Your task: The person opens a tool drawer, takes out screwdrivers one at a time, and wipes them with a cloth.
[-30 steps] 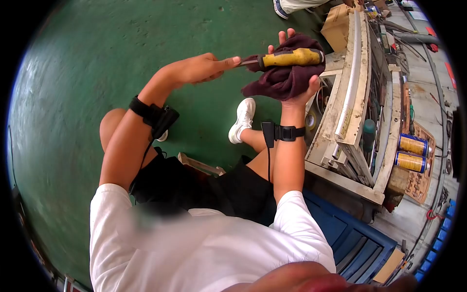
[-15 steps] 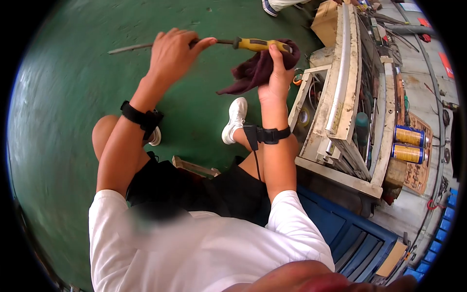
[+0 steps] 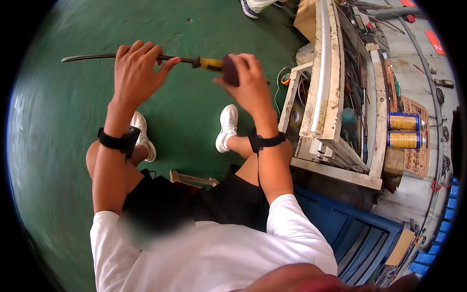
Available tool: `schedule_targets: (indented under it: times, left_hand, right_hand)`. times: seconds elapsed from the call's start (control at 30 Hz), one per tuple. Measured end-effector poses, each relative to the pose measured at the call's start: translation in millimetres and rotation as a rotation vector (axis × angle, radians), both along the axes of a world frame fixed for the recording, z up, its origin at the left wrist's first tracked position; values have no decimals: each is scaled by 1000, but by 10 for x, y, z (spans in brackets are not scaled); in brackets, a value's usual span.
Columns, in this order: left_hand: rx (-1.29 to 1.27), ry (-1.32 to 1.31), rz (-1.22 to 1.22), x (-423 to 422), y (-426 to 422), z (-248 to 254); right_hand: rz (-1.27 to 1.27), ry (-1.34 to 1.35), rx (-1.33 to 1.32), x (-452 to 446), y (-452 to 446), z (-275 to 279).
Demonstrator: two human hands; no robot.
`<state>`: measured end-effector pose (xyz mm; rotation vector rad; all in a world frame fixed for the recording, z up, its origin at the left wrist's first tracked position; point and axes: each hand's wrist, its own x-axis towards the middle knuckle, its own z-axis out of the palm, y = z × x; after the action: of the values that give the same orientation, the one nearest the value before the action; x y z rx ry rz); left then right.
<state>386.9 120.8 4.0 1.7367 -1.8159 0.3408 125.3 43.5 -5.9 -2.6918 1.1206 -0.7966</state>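
Observation:
A long screwdriver with a yellow and black handle is held across in front of me, its thin metal shaft pointing left. My left hand is closed round the shaft, thumb stretched along it toward the handle. At the handle's right end, my right hand wraps a dark maroon cloth against it; the cloth is mostly covered by the fingers. Both wrists wear black straps.
To the right stands a worn wooden tool rack holding tools. Beyond it are two yellow and blue cans. A blue plastic piece lies lower right. At the top is another person's shoe.
The screwdriver has moved left and slightly down. My left hand has slid along to grip its shaft. My right hand has turned over, with the cloth now bunched round the handle end.

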Motion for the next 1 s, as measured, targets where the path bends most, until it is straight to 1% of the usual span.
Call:
schedule_targets:
  times: [0.03, 0.1, 0.13, 0.2, 0.27, 0.33, 0.37, 0.4, 0.43, 0.5, 0.57, 0.6, 0.63, 0.7, 0.73, 0.77, 0.8, 0.83, 0.9, 0.93, 0.97, 1.0]
  left_hand:
    - [-1, 1, -14, -12, -1, 10]
    - [75, -72, -56, -57, 29, -6]
    - [83, -70, -65, -76, 19, -32]
    - [77, -114, -93, -90, 33, -82]
    - [53, -101, -90, -50, 50, -46]
    - [19, -84, -92, -3, 43, 33]
    - [67, -74, -139, 42, 69, 76]
    - [117, -64, -186, 58, 82, 91]
    - [118, -62, -185, 43, 78, 91]
    - [98, -25, -371, 25, 93, 99]
    - [149, -1, -396, 25, 102, 130]
    - [191, 25, -425, 39, 95, 140]
    - [190, 26, -417, 75, 97, 136]
    - [178, 68, -413, 186, 99, 119]
    - [175, 72, -386, 230, 88, 93]
    - [212, 95, -433, 264, 74, 45]
    - [241, 111, -463, 322, 86, 16]
    - [251, 126, -474, 319, 53, -22]
    - [426, -14, -442, 265, -17, 0]
    - [441, -19, -435, 160, -31, -90]
    - [176, 8, -422, 44, -50, -216]
    - [-95, 35, -399, -38, -72, -279]
  right_hand:
    - [-14, 1, -1, 39, 21, -49]
    - [146, 50, 3, 121, 90, -173]
    - [173, 82, 5, 164, 137, -187]
    - [160, 74, 48, 159, 131, -267]
    - [153, 67, 73, 144, 76, -286]
    - [-29, 121, 347, 64, 13, -229]
    - [-29, 125, 345, 23, -28, -202]
    - [98, 208, 539, 0, -63, -143]
    - [229, 289, 734, -7, -78, -89]
    - [265, 291, 782, -36, -26, -42]
    - [377, 327, 1157, -73, -27, -50]
    - [387, 319, 1211, -85, -26, -86]
    - [394, 324, 1210, -83, -7, -125]
    - [480, 42, 1369, -56, 78, -185]
    - [483, -24, 1384, -28, 140, -192]
    - [498, -76, 1398, 4, 212, -201]
    - [501, -270, 1575, 27, 321, -389]
    - [513, -374, 1582, 63, 417, -395]
    - [429, -126, 1641, 81, 465, -448]
    - [492, -143, 1610, 109, 492, -374]
    - [500, -146, 1621, 111, 495, -305]
    - [428, -235, 1661, 113, 464, -240]
